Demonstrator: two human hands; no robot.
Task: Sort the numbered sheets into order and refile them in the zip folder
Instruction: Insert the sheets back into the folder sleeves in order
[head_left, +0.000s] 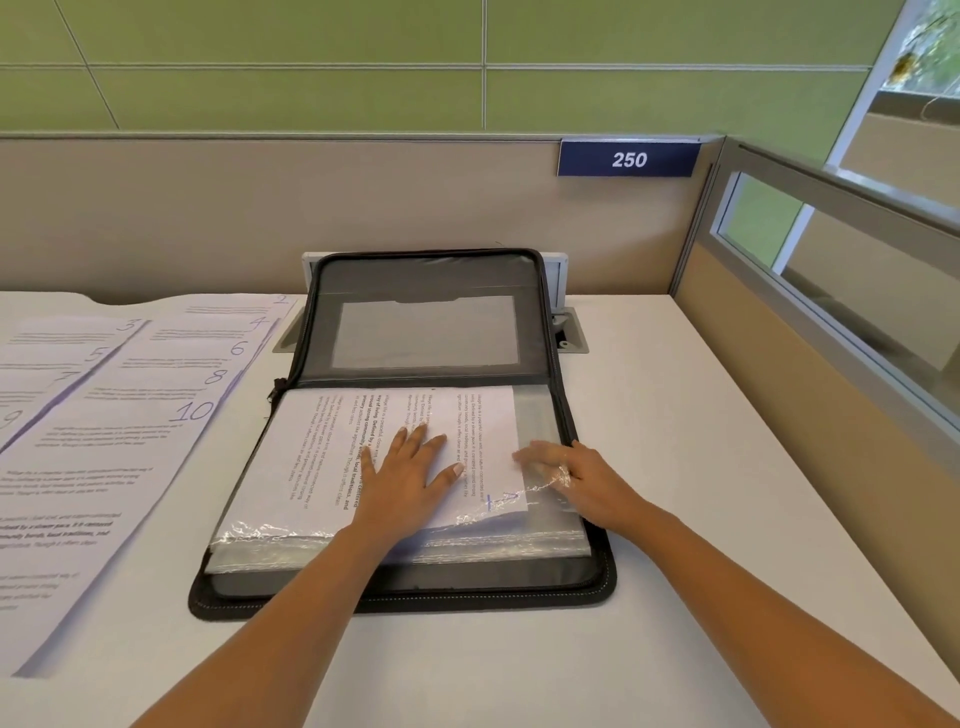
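A black zip folder (571, 587) lies open on the white desk, its lid leaning against the partition. Inside is a stack of clear plastic sleeves (291, 540). A printed sheet (332, 457), marked with a blue 1 near its lower right corner, lies sideways partly inside the top sleeve. My left hand (405, 478) presses flat on that sheet with fingers spread. My right hand (576, 475) rests at the sheet's right edge with its fingers under the clear plastic. Numbered sheets (104, 467) marked 2 to 10 lie fanned in two overlapping rows on the left.
A beige partition (208, 208) with a blue "250" plate (628, 158) closes off the back. A glass-topped divider (831, 322) runs along the right. A metal cable port (569, 332) sits behind the folder.
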